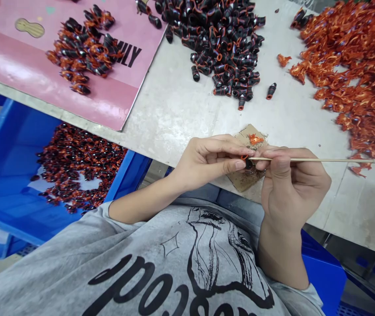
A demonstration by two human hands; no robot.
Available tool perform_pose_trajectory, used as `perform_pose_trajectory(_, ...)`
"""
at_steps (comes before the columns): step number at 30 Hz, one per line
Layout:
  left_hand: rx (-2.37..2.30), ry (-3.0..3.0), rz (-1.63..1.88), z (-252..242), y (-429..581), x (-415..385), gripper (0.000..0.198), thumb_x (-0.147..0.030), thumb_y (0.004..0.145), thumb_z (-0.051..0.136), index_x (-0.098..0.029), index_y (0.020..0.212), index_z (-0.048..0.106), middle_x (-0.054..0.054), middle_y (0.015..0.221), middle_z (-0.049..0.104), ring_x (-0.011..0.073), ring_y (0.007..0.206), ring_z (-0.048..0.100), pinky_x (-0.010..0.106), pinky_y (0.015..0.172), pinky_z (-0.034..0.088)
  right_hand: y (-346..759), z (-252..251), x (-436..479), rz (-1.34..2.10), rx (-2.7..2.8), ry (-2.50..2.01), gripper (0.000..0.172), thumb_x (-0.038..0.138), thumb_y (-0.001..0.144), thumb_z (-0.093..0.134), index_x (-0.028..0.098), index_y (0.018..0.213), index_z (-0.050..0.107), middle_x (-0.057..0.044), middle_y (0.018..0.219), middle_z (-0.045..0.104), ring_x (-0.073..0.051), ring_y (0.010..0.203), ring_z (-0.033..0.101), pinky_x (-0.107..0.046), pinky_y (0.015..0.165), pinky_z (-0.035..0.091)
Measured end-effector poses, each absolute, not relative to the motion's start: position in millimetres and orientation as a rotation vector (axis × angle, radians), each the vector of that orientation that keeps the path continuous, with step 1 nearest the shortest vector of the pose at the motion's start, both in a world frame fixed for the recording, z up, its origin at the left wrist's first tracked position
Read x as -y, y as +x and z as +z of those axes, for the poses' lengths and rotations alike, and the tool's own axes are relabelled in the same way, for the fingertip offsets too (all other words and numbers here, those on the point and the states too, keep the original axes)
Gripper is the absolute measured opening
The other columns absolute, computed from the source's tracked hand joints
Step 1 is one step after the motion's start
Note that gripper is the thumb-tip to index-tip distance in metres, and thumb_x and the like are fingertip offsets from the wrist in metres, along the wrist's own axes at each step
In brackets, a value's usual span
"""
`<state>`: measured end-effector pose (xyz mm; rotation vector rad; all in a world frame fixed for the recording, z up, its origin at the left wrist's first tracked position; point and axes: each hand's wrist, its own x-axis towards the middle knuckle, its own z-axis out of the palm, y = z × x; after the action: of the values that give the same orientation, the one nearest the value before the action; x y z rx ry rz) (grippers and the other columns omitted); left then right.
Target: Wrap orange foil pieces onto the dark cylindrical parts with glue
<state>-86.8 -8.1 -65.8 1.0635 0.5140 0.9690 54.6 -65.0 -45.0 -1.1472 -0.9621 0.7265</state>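
There are two hands (286,188), one stick (332,160), one held piece (244,157), three tabletop piles (223,44), one board (247,181), one mat (108,103) and, partly hidden, at least two blue bins (11,149).

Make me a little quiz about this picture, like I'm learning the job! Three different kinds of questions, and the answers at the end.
1. Which hand grips the thin stick: A) left or B) right?
2. True or false: the big orange pile lies on the pale table.
3. Fill in: the left hand pinches a small piece whose rim is ____.

Key:
1. B, the right hand
2. True
3. orange
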Motion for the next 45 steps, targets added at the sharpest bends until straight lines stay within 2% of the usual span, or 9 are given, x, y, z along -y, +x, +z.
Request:
perform_pose_trajectory(14, -0.573, 1.021, 0.956, -64.5, -85.9, 9.1, 0.016, -0.027, 0.071, 0.09, -0.028, 0.086, 0.084, 0.004, 0.093, 0.078, 0.0204, 0.099, 0.073, 0.036, 0.092, 0.061, 55.8, -40.4, 64.8, 0.71, 0.955, -1.226, 0.007, 0.03, 0.088, 0.072, 0.028, 0.082, 0.072, 0.003, 0.078, 0.073, -0.012, 0.063, 0.067, -0.029, 0.058, 0.056)
perform_pose_trajectory(17, -0.577, 0.999, 0.968, -63.9, -85.1, 9.8, 0.015, -0.027, 0.072, 0.089, -0.027, 0.086, 0.084, 0.004, 0.094, 0.078, 0.0192, 0.095, 0.073, 0.033, 0.085, 0.063, 63.2, -43.3, 63.0, 0.525, 1.01, -1.286, 0.008, 0.027, 0.089, 0.071, 0.026, 0.081, 0.073, 0.004, 0.075, 0.071, -0.012, 0.065, 0.064, -0.029, 0.06, 0.051)
perform_pose_trajectory(20, -0.561, 0.956, 0.985, -62.0, -83.6, 10.5, 0.014, -0.026, 0.074, 0.087, -0.027, 0.088, 0.084, 0.003, 0.094, 0.077, 0.0157, 0.084, 0.074, 0.028, 0.075, 0.065, 77.0, -48.2, 62.9, 0.277, 1.307, -1.466, 0.01, 0.022, 0.088, 0.071, 0.024, 0.078, 0.072, 0.003, 0.071, 0.07, -0.014, 0.068, 0.061, -0.031, 0.065, 0.046)
perform_pose_trajectory(23, -0.564, 0.916, 0.993, -59.8, -82.2, 10.7, 0.012, -0.026, 0.075, 0.087, -0.026, 0.086, 0.083, 0.002, 0.092, 0.077, 0.014, 0.079, 0.073, 0.025, 0.07, 0.065, 88.1, -49.9, 64.9, 0.196, 1.583, -1.598, 0.012, 0.022, 0.088, 0.07, 0.025, 0.076, 0.071, 0.002, 0.072, 0.072, -0.017, 0.07, 0.061, -0.035, 0.069, 0.045)
perform_pose_trajectory(27, -0.571, 0.867, 0.988, -59.0, -81.8, 10.7, 0.011, -0.027, 0.075, 0.087, -0.025, 0.085, 0.083, 0.002, 0.093, 0.078, 0.0121, 0.073, 0.074, 0.022, 0.067, 0.064, 85.3, -44.5, 68.1, 0.275, 1.441, -1.5, 0.008, 0.022, 0.09, 0.068, 0.027, 0.085, 0.073, 0.001, 0.077, 0.073, -0.018, 0.073, 0.064, -0.037, 0.073, 0.048)
perform_pose_trajectory(32, -0.576, 0.852, 0.972, -60.8, -83.6, 9.9, 0.015, -0.028, 0.075, 0.087, -0.022, 0.088, 0.082, 0.003, 0.094, 0.078, 0.0116, 0.069, 0.074, 0.022, 0.067, 0.064, 67.4, -35.8, 68.8, 0.468, 1.238, -1.29, 0.009, 0.021, 0.091, 0.066, 0.025, 0.09, 0.074, 0.0, 0.077, 0.073, -0.016, 0.071, 0.066, -0.034, 0.067, 0.051)
perform_pose_trajectory(39, -0.582, 0.856, 0.961, -61.5, -85.1, 9.6, 0.016, -0.029, 0.075, 0.087, -0.021, 0.088, 0.081, 0.003, 0.095, 0.078, 0.0105, 0.069, 0.073, 0.02, 0.066, 0.062, 58.0, -36.3, 68.4, 0.502, 1.264, -1.235, 0.009, 0.02, 0.091, 0.066, 0.024, 0.09, 0.073, 0.0, 0.074, 0.072, -0.016, 0.07, 0.067, -0.034, 0.065, 0.054)
perform_pose_trajectory(45, -0.565, 0.854, 0.98, -62.4, -84.6, 10.1, 0.014, -0.026, 0.076, 0.086, -0.02, 0.088, 0.081, 0.003, 0.094, 0.078, 0.0114, 0.072, 0.074, 0.02, 0.067, 0.062, 61.4, -36.1, 69.4, 0.503, 1.354, -1.259, 0.012, 0.017, 0.091, 0.065, 0.025, 0.093, 0.073, -0.001, 0.08, 0.074, -0.017, 0.075, 0.068, -0.037, 0.073, 0.054)
